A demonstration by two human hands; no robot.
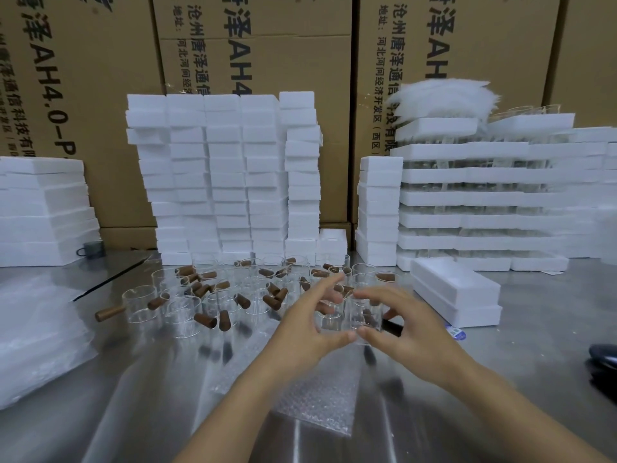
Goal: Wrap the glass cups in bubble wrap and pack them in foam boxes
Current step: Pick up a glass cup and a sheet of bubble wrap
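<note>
Both hands are cupped around one glass cup [359, 320] at frame centre, just above the steel table [534, 355]: left hand [309, 324] has thumb low on the near side and fingers spread over the far rim, right hand [405, 324] mirrors it, thumb tip near the left thumb, fingers arched over the top. Neither hand is clenched; fingers are curled loosely, glass sits between the palms. Motion blur, so exact contact points can't be told, nor whether there's a second cup in the hold. A dark handle [392, 327] sticks out from under the right palm. Bubble wrap sheet [314, 399] lies flat on the table directly below and nearer than the hands, not touching the cup. Remaining cups [213, 295] with brown wooden handles stand in a cluster left of and behind the hands. Stacked foam boxes [227, 182] form a wall behind them at centre; one closed foam box [455, 292] lies just right of the hands. Trays of cups layered in foam [484, 198] are stacked at right. Plastic bags [36, 332] sit at lower left. Cardboard cartons [100, 78] fill the background.
</note>
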